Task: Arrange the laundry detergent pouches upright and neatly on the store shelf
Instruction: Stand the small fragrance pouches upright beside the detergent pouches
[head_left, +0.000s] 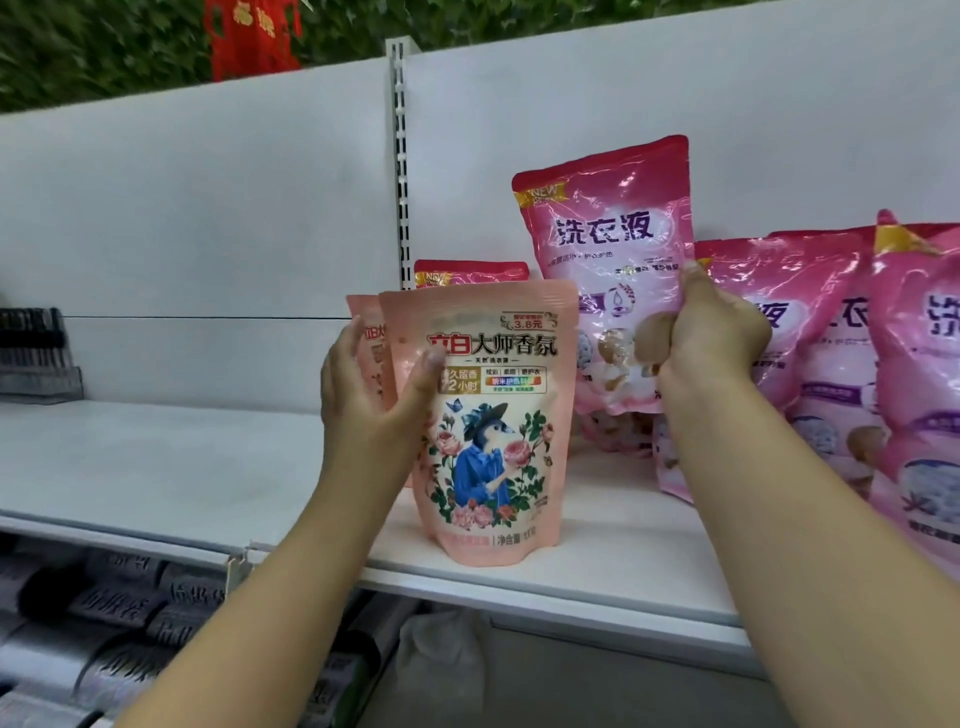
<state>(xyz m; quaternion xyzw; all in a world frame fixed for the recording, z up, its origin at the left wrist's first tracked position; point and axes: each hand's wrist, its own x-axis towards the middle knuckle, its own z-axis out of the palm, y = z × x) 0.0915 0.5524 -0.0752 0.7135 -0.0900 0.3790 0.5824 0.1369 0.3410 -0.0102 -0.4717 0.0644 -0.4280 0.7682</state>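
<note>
Now L hand (363, 389) grips peach pouch (493, 415) upright at shelf (156, 467) front, R hand (711, 338) holds pink pouch (608, 249) aloft.

1. Peach pouch (493, 415), near the shelf's front edge: salmon-peach ground, dark and red lettering, printed figure in blue coat and dark hat among pink roses with green leaves.
2. Raised pink pouch (608, 249): glossy pink with a deep pink-red top band, yellow corner flash, dark blue lettering on a pale patch.
3. Pink pouches (831, 332) toward the shelf's right end: same pink, with purple bands.
4. Shelf (156, 467): plain white; back panel pale grey.
</note>
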